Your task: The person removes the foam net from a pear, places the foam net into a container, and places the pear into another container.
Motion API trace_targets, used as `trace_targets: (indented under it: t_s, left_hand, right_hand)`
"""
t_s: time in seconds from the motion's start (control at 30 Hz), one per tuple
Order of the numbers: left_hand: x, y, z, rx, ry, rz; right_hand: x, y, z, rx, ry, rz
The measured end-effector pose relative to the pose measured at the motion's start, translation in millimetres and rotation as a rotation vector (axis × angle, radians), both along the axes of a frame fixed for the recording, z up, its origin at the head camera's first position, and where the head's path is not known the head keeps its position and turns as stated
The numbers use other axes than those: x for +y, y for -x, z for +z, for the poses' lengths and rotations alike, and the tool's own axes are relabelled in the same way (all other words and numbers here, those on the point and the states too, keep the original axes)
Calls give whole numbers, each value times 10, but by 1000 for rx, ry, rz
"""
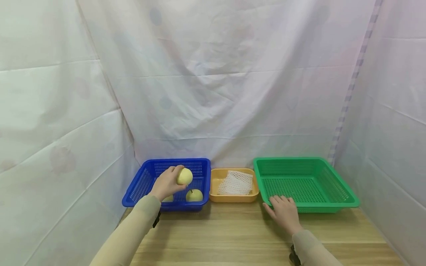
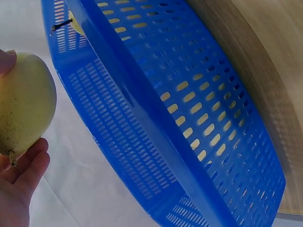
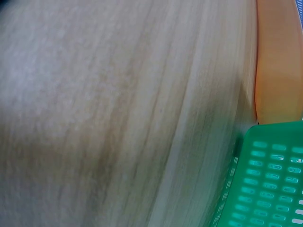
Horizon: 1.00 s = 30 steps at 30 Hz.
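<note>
My left hand [image 1: 169, 183] holds a pale yellow-green pear [image 1: 185, 176] above the blue basket [image 1: 143, 204]. In the left wrist view the held pear [image 2: 29, 101] shows its short stem pointing down, with fingers on either side of it. Two more pears sit inside the blue basket; one pear [image 1: 194, 195] has its stem up, and the other pear [image 1: 168, 198] is partly behind my left wrist. My right hand [image 1: 284, 213] rests with its fingers on the near left rim of the green basket [image 1: 332, 204]. The right wrist view does not show that hand.
Between the two baskets stands a small orange tray [image 1: 233, 198] with white foam netting [image 1: 235, 183] in it. All three stand on a wooden table [image 1: 229, 236]. White cloth [image 1: 216, 92] hangs behind them and along both sides.
</note>
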<state>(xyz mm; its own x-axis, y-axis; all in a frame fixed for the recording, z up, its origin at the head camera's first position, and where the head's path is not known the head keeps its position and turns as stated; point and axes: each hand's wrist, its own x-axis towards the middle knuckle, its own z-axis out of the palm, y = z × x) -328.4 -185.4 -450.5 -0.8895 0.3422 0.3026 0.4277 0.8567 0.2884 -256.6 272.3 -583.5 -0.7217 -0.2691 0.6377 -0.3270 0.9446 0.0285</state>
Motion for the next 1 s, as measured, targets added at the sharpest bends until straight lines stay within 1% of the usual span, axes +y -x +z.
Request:
trace_targets:
  t_s: [0.13, 0.27, 0.47, 0.7, 1.0]
  left_hand:
    - [-34, 47, -33, -21, -4, 27]
    - [-58, 90, -54, -36, -12, 41]
    - [-61, 131, -67, -72, 0, 47]
    - [-68, 183, -89, -72, 23, 61]
    - [-84, 219, -123, -94, 36, 75]
  right_hand:
    - [-1, 4, -9, -12, 6, -2]
    - [-6, 5, -10, -13, 13, -6]
    - [-14, -1, 2, 0, 14, -5]
    - [-15, -5, 13, 9, 10, -2]
    - [-14, -4, -1, 21, 11, 3]
